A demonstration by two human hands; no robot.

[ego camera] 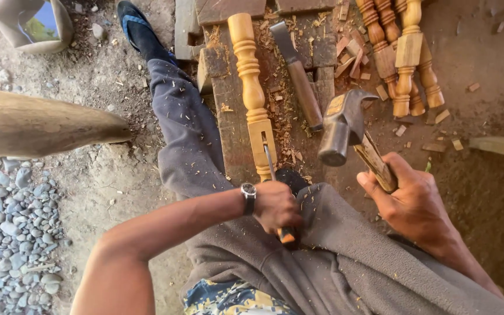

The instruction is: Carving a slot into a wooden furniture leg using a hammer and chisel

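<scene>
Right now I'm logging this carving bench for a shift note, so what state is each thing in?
Left hand: closed on the small chisel.
Small chisel: upright, blade tip on the spindle's square end.
Right hand: closed on the hammer handle.
Hammer: raised above the block.
Turned spindle: lying flat on the wooden block.
Large chisel: lying unused.
Finished spindles: piled on the ground.

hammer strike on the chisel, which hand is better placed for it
Right. The right hand already has a grip on the hammer, raised beside the chisel. The left hand is busy holding the chisel against the turned spindle.
</scene>
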